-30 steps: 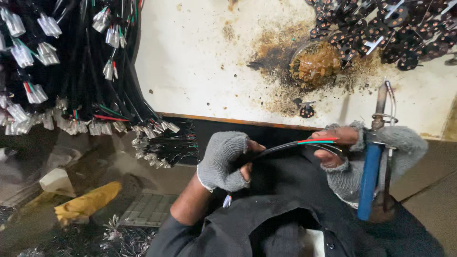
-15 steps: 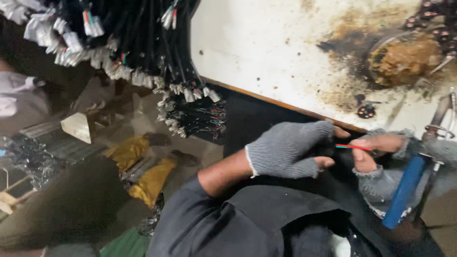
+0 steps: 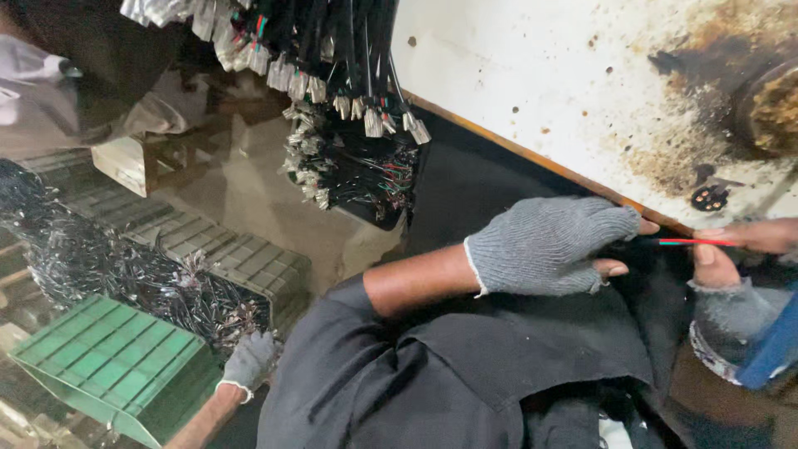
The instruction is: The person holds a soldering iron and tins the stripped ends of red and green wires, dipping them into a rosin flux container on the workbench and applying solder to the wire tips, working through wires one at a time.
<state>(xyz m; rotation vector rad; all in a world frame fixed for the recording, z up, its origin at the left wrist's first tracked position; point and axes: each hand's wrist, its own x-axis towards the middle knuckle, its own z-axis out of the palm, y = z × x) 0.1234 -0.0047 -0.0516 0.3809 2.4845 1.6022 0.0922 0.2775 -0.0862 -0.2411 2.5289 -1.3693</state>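
Head view. My left hand [image 3: 553, 247], in a grey knitted fingerless glove, is curled closed just below the edge of the stained white worktop [image 3: 532, 91], its bare fingertips pinching the thin bundle of red, green and black wires [image 3: 694, 242]. My right hand [image 3: 744, 249], also grey-gloved and partly cut off by the frame edge, grips the same bundle from the other side, thumb and forefinger pressed on it. The bundle runs level between the 2 hands, just in front of the worktop's wooden edge and above my dark jacket [image 3: 465, 374]. A blue handle [image 3: 773, 349] lies beneath my right wrist. Black cables with silvery metal terminals [image 3: 332, 58] hang over the worktop's left end. Lower left, another person's grey-gloved hand [image 3: 248, 359] rests beside a green plastic crate [image 3: 108, 370].
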